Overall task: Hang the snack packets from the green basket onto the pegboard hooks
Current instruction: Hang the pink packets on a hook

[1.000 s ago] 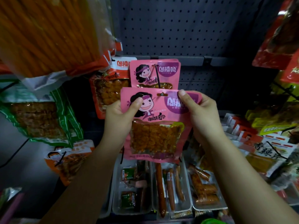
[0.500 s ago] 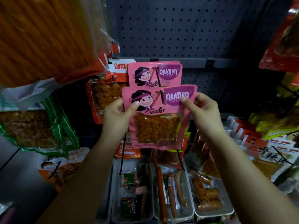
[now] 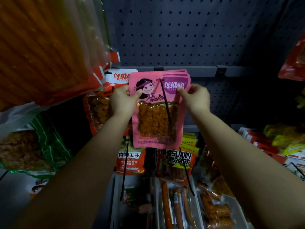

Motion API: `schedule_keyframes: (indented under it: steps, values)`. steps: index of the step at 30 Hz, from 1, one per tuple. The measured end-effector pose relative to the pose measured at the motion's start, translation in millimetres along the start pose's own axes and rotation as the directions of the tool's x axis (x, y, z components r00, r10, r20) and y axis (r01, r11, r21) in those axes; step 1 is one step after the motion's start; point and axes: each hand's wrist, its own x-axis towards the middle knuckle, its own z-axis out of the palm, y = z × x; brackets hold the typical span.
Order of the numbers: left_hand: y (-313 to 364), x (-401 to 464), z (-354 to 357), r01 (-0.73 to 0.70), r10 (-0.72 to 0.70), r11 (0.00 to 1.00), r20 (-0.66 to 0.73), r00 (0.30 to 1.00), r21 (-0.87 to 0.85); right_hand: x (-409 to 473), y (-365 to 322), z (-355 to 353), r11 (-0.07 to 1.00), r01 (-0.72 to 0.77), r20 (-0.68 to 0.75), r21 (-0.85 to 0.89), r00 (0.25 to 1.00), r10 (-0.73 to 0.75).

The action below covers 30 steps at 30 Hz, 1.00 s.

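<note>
Two bare, sleeveless forearms (image 3: 92, 156)

Orange packet (image 3: 130, 160) reads "麻辣王子"; the dark packet (image 3: 175, 162) beside it reads "SUXUIN".

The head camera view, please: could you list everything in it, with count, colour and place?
pink snack packet: one in front, edges of more behind, pink, centre, on a black hook
pegboard: one, dark grey, back wall
red-and-white packet: one, left of the pink one
large orange packet: one, upper left
green striped packet: one, lower left
red packet with white label: one, below centre
red packet with yellow-black label: one, below centre
clear trays: several, bottom, holding sausage sticks
packets at right: many, yellow, red and white
left hand: pinches the pink packet's left edge
right hand: pinches its right edge
</note>
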Motion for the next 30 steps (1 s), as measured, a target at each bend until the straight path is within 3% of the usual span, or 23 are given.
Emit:
schedule_keyframes:
  steps: [6, 10, 14, 19, 25, 30]
  values:
    - [0, 5, 8, -0.019, 0.033, 0.988, -0.090, 0.995, 0.150, 7, 2, 10, 0.992, 0.020, -0.073, -0.122, 0.997, -0.029]
    - [-7, -12, 8, -0.011, 0.011, 1.000, -0.092, 0.996, 0.004, -9, 22, 9, 0.998, -0.033, -0.058, 0.053, 0.998, 0.036]
    - [-33, -37, 3, 0.039, -0.042, 0.996, -0.044, 0.998, -0.081, -43, 62, 8, 0.967, -0.143, 0.086, 0.210, 0.988, 0.127]
    - [-65, -64, 8, 0.140, -0.140, 0.984, 0.009, 0.990, -0.115, -59, 97, 16, 0.962, -0.257, 0.106, 0.089, 0.963, 0.248]
    - [-71, -50, 13, 0.221, -0.221, 0.975, 0.017, 0.975, 0.025, -42, 100, 23, 0.950, -0.311, 0.093, -0.014, 0.946, 0.311]
    - [-64, -66, 9, 0.253, -0.253, 0.967, -0.001, 0.967, 0.000, -54, 107, 17, 0.930, -0.363, 0.126, 0.055, 0.927, 0.354]
